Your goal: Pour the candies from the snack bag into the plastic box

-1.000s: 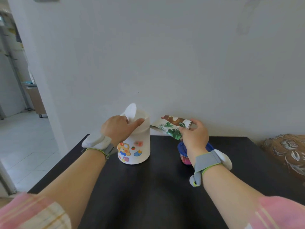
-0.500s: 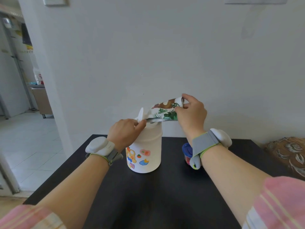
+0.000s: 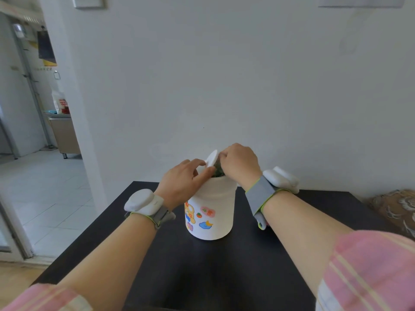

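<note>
A white round plastic box (image 3: 211, 212) with cartoon stickers stands on the black table (image 3: 202, 277). Its flip lid (image 3: 211, 158) is raised at the top. My left hand (image 3: 183, 184) rests on the box's upper left rim, fingers curled against the edge of the opening by the lid. My right hand (image 3: 239, 163) is over the opening and grips the snack bag (image 3: 217, 171), of which only a green patch shows between the hands, pointing down into the box. No candies can be seen.
A white wall stands right behind the table. A patterned cushion (image 3: 395, 209) lies at the right edge. To the left an open doorway leads to a tiled floor (image 3: 45, 194) and a cabinet. Something small is hidden behind my right wrist.
My right hand has swung the snack bag from level beside the box to over its opening, tipped downward. The left hand stayed at the rim. The blue-lidded jar is now hidden by my right wrist.
</note>
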